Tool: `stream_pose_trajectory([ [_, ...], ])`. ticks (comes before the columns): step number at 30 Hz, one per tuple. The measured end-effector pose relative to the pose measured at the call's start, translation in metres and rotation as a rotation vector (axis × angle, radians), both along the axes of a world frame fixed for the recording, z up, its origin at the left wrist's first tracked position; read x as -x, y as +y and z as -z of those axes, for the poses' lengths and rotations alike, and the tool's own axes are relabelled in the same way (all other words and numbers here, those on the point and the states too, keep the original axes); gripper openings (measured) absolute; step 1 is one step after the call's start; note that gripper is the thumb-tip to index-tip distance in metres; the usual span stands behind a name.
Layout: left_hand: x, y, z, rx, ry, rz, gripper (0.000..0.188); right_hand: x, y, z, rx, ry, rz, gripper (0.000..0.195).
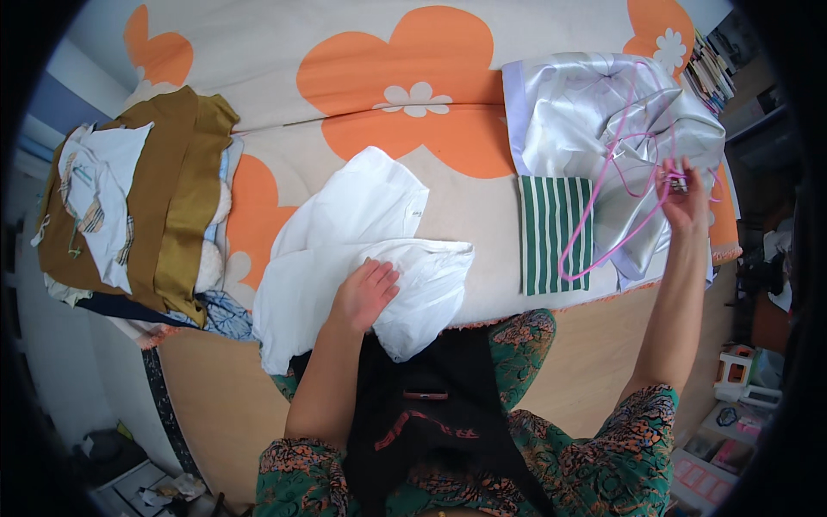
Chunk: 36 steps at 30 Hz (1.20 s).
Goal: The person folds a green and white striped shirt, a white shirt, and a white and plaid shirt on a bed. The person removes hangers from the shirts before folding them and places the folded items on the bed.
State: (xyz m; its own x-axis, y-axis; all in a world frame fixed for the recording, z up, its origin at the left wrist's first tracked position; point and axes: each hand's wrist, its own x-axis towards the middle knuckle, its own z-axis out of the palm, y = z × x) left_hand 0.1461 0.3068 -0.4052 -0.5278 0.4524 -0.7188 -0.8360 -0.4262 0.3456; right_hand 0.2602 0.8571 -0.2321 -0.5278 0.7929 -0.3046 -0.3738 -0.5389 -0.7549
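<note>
My right hand is raised at the right, its fingers closed on a pink hanger near small metal parts. The hanger's thin loops reach across a shiny silver-white satin cloth with a lilac border and a green-and-white striped cloth. My left hand rests on a white garment, fingers extended and gripping nothing. The garment lies partly folded at the front edge of the bed, its lower part hanging over my lap.
A stack of folded clothes at the left has a brown garment and a white piece with checked trim on top. Books stand at the far right. Pink and white plastic items sit at the lower right.
</note>
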Motion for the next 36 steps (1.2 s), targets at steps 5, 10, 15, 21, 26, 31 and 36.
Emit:
stream_pose_trajectory([
  [5, 0.000, 0.007, 0.031, 0.079, -0.057, -0.013, 0.046, 0.026, 0.109, -0.016, -0.043, 0.020, 0.081, 0.023],
  [10, 0.003, 0.007, 0.045, 0.130, -0.050, 0.035, 0.031, 0.056, 0.111, 0.062, 0.057, -0.449, 0.024, 0.035],
  [15, 0.004, 0.007, 0.043, 0.185, -0.069, 0.029, 0.023, 0.049, 0.047, 0.122, 0.137, -0.398, -0.219, 0.027],
  [21, 0.005, 0.020, 0.023, 0.244, 0.056, 0.094, 0.021, 0.037, 0.002, 0.076, 0.067, -0.016, -0.175, 0.027],
  [26, 0.011, 0.085, -0.020, 0.165, 0.276, 0.289, 0.025, 0.011, -0.091, 0.034, 0.087, 0.041, -0.339, 0.028],
  [31, 0.016, 0.167, -0.068, -0.269, 0.201, 0.365, 0.036, 0.000, -0.200, 0.026, 0.112, -0.059, -0.632, 0.040],
  [36, 0.021, 0.159, -0.085, -0.510, 0.114, 0.167, 0.027, -0.022, -0.255, 0.020, 0.127, -0.071, -0.897, 0.041],
])
